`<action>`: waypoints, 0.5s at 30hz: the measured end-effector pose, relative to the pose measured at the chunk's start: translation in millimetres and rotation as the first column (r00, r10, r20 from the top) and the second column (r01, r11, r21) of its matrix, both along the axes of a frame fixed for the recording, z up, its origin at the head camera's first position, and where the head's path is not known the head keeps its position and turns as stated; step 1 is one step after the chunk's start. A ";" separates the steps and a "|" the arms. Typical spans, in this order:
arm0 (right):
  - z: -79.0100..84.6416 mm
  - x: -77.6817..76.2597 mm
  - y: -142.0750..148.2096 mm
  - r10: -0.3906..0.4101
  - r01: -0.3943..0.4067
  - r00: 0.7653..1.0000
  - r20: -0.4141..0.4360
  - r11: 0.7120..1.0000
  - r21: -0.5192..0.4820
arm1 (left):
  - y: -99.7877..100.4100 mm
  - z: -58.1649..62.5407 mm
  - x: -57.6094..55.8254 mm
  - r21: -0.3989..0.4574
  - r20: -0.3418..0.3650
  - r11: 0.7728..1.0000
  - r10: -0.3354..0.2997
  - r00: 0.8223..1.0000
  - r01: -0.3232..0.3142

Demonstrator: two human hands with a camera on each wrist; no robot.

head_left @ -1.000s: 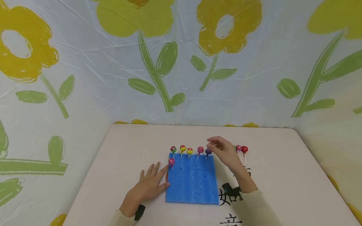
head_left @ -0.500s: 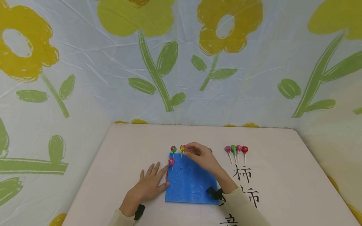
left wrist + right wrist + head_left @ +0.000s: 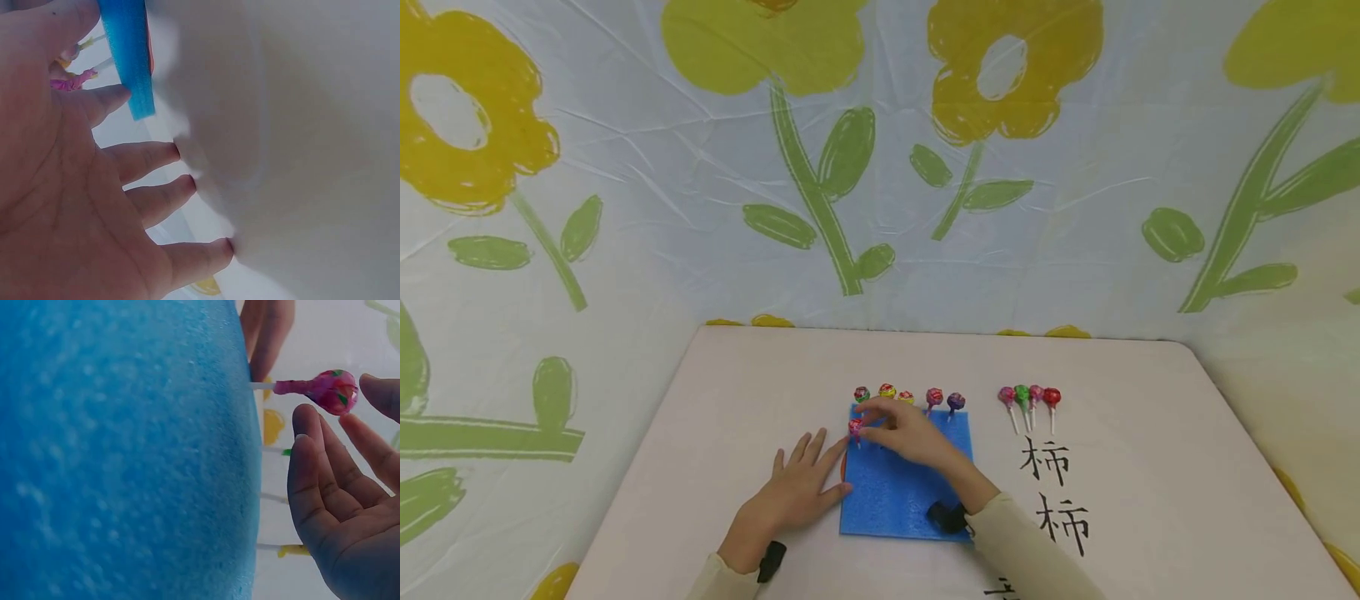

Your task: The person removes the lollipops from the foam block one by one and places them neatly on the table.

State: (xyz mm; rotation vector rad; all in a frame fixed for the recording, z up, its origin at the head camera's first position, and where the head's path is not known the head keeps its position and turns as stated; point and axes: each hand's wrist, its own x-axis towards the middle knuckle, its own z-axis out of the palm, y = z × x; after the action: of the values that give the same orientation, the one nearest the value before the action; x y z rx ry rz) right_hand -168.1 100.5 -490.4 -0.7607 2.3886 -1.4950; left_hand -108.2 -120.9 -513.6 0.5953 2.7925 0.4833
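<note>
A blue foam board [image 3: 902,500] lies on the table with several lollipops stuck in it. At its left side stands a pink lollipop [image 3: 855,428], its stick in the foam. My right hand [image 3: 910,433] is at that lollipop. In the right wrist view, the thumb and a fingertip [image 3: 350,425] are close around the pink wrapped head [image 3: 334,392], and a small gap shows at the thumb. With fingers spread, my left hand [image 3: 801,492] rests beside the board. Its index finger [image 3: 112,100] touches the foam's edge, and other fingertips press on the table.
Along the board's far edge stand a green-red lollipop [image 3: 862,394], yellow ones, a pink one [image 3: 934,397] and a purple one [image 3: 956,402]. Several lollipops [image 3: 1022,395] lie in a row at the right. Black characters [image 3: 1045,461] mark the tabletop; a flowered cloth [image 3: 700,167] hangs behind.
My right hand has moved left from beside the purple lollipop, across the board, to the pink lollipop at the left. The left hand has stayed in place.
</note>
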 end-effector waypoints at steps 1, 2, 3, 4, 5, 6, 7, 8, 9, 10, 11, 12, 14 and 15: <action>1.1 1.1 -1.2 0.006 -0.006 1.000 0.001 1.000 0.009 | 0.1 -0.1 -0.1 -0.002 0.000 1.000 0.000 1.000 0.000; 3.1 2.5 -2.3 0.011 -0.011 1.000 0.004 1.000 0.016 | 0.2 0.1 -0.1 -0.001 0.001 1.000 0.000 1.000 0.000; 7.0 4.5 -3.1 0.013 -0.013 1.000 0.005 1.000 0.023 | 0.2 0.3 0.0 0.000 0.003 1.000 0.000 1.000 0.000; 9.9 6.1 -3.7 0.015 -0.015 1.000 0.009 1.000 0.025 | 0.3 0.7 0.2 0.002 0.004 1.000 -0.001 1.000 0.001; 12.6 7.4 -4.2 0.018 -0.018 1.000 0.016 1.000 0.019 | 0.5 0.9 0.4 0.005 0.003 1.000 -0.002 1.000 0.002; 14.8 8.6 -4.5 0.019 -0.019 1.000 0.023 1.000 0.011 | 0.6 1.1 0.6 0.007 0.001 1.000 -0.003 1.000 0.003; 16.2 9.3 -4.7 0.019 -0.019 0.999 0.027 1.000 0.002 | 0.7 1.5 0.8 0.011 -0.001 1.000 -0.003 1.000 0.003; 16.4 9.2 -4.6 0.021 -0.021 0.999 0.029 1.000 -0.008 | 0.7 2.0 1.0 0.013 -0.005 1.000 -0.003 1.000 0.003; 15.5 8.6 -4.3 0.023 -0.023 0.999 0.028 1.000 -0.012 | 0.8 2.2 1.2 0.013 -0.010 1.000 -0.003 1.000 0.004; 12.4 6.9 -4.0 0.025 -0.025 0.999 0.029 1.000 -0.015 | 0.9 2.3 1.2 0.012 -0.015 1.000 -0.003 1.000 0.003; 9.6 5.4 -3.5 0.027 -0.027 0.999 0.027 0.999 -0.017 | 0.9 2.3 1.2 0.012 -0.017 1.000 -0.003 1.000 0.003; 6.6 4.0 -3.0 0.029 -0.029 0.999 0.022 0.999 -0.018 | 0.9 2.4 1.2 0.013 -0.019 1.000 -0.001 1.000 0.002; 1.2 1.1 -1.7 0.034 -0.034 0.999 0.013 0.999 -0.018 | 1.1 2.5 1.1 0.012 -0.019 1.000 0.000 1.000 0.000; -0.7 0.0 -1.1 0.034 -0.034 0.999 0.010 0.999 -0.020 | 1.2 2.5 0.9 0.013 -0.018 1.000 0.001 1.000 -0.001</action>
State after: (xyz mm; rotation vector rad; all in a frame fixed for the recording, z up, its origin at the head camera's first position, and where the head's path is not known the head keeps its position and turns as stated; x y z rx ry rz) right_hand -168.1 99.4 -491.1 -0.7917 2.3444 -1.5075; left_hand -107.3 -119.7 -511.0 0.6038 2.8085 0.4996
